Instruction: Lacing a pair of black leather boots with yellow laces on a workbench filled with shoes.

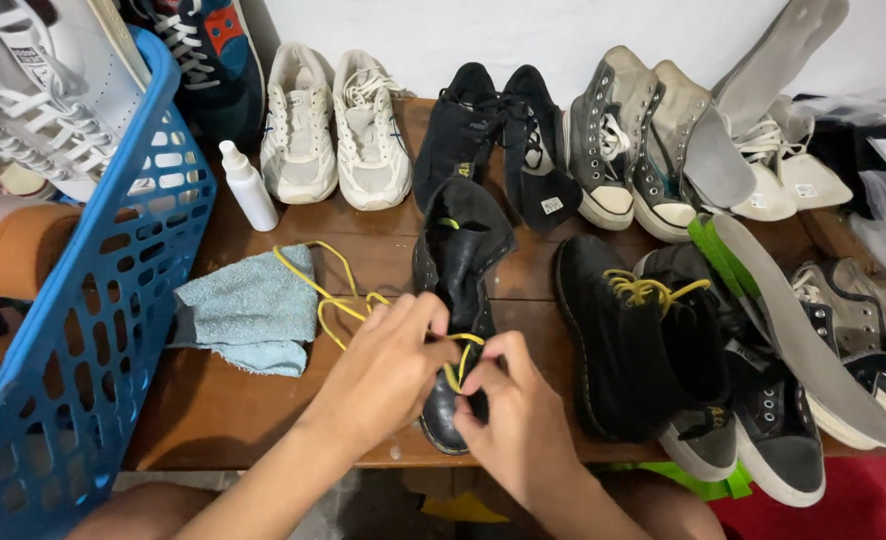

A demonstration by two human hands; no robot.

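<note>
Head view: hands (pixel 453 385) lace a black boot (pixel 455 290) on a crowded wooden table (pixel 223 410).

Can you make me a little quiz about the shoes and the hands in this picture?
1. What colour is the lace the hands are working with?
2. True or false: the cloth is red.
3. What stands beside the white sneakers: A a spray bottle, B a cup?

Key:
1. Yellow; the left hand and right hand pinch the yellow lace on the black boot.
2. False; the cloth is light blue.
3. A, the spray bottle by the white sneakers.
</note>
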